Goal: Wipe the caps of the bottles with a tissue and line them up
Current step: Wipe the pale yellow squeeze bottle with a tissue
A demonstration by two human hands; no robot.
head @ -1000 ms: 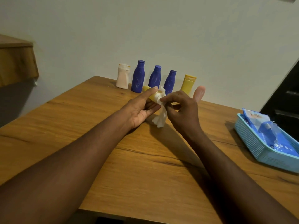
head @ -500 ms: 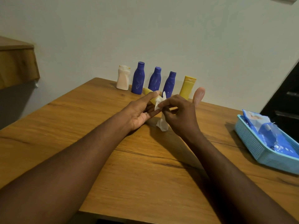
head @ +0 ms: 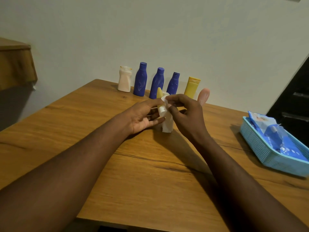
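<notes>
- Step in hand: cap wiping. One bottle is being wiped, and lining it up is not yet done.
- Left hand point(head: 143, 116): palm up, fingers nearly straight. It pinches the small yellow bottle point(head: 159, 93) between the forefinger and the lower fingers. The tissue partly hides the contact.
- Right hand point(head: 187, 114): fingers curled. The thumb and fingertips pinch the tissue point(head: 167, 123) against the bottle's cap end. The loose tail of the tissue hangs down to the table point(head: 117, 164).
- Location: the small yellow bottle is held above the table, at 6 o'clock from the row.
- Row, at 12 o'clock from the hands, by the wall: cream bottle point(head: 124, 81), blue bottles point(head: 158, 83), yellow tube point(head: 192, 87) and pink bottle point(head: 203, 95). The pink bottle is partly behind the right hand.
- Basket point(head: 254, 144): at 3 o'clock from the hands, holding blue packs.
- Next move (judgement): finish rubbing the cap, then stand the bottle upright in line with the row. The placement needs a steady hand, because the standing bottles are close together and a knock would tip them.
</notes>
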